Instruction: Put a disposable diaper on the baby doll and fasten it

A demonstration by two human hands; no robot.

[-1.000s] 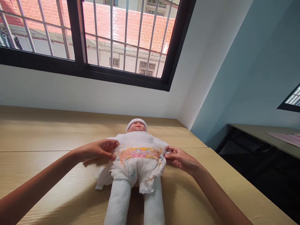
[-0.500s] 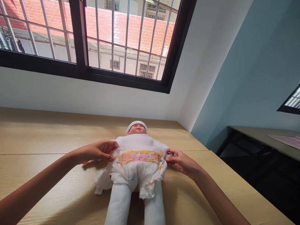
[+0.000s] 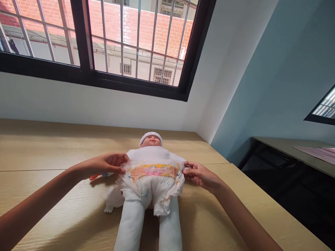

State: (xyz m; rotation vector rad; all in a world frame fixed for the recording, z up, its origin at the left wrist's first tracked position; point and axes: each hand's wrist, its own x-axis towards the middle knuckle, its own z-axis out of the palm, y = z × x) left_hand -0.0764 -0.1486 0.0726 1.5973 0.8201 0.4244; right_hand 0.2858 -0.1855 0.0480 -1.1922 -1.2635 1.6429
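Observation:
A baby doll (image 3: 149, 153) in white, with a white headband, lies on its back, legs toward me. Over its hips is a white diaper (image 3: 151, 184) with an orange and yellow printed front band. My left hand (image 3: 113, 164) pinches the upper left corner of the diaper's front between thumb and fingers. At the opposite corner, my right hand (image 3: 200, 176) grips the diaper's edge in the same way. The front panel is stretched between both hands across the doll's belly. A crumpled side flap of the diaper spreads onto the table at the left.
The doll lies on a light wooden table (image 3: 65, 198) against a white wall below a barred window (image 3: 138, 45). Partly behind my left hand lies an orange-tipped object (image 3: 94, 177), mostly hidden. A darker table (image 3: 282, 148) with pink sheets (image 3: 318, 153) stands at the right.
Both hands keep their hold on the diaper's front corners. The whole view has shifted slightly, and the orange-tipped object shows a little more by my left hand.

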